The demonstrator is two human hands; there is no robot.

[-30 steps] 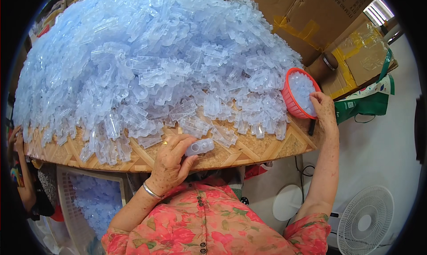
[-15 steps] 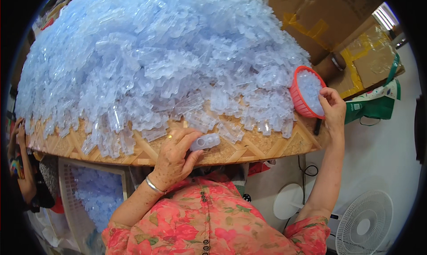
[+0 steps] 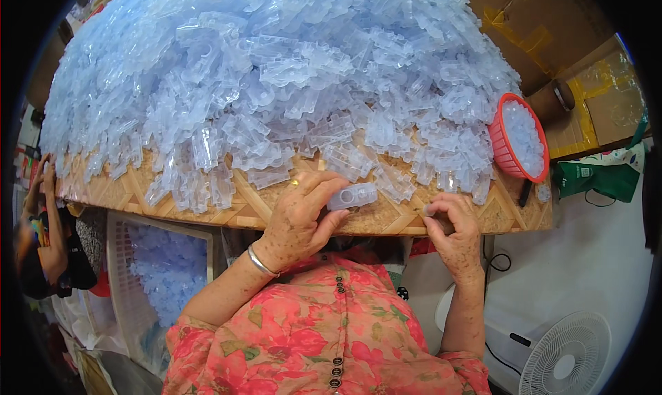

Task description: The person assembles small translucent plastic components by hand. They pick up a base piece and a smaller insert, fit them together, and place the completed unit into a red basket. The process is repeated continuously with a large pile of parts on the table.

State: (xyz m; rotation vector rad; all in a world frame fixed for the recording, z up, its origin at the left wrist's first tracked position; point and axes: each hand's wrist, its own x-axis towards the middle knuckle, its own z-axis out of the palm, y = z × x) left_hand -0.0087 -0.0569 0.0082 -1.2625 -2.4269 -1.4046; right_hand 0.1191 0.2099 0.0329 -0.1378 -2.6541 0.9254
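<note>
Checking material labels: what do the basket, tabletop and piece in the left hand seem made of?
Basket: probably plastic, slightly glossy, with moulded-looking ribs. Tabletop: wood or wood-look print, fairly matt, grain-like pattern. Piece in the left hand: likely plastic, smooth, translucent.

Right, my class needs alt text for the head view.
A left hand holds a translucent pale-blue plastic piece over a patterned brown table; the right hand pinches a small pale part. Behind rises a large heap of similar pieces, with a round red plastic basket of small translucent parts at right.
</note>
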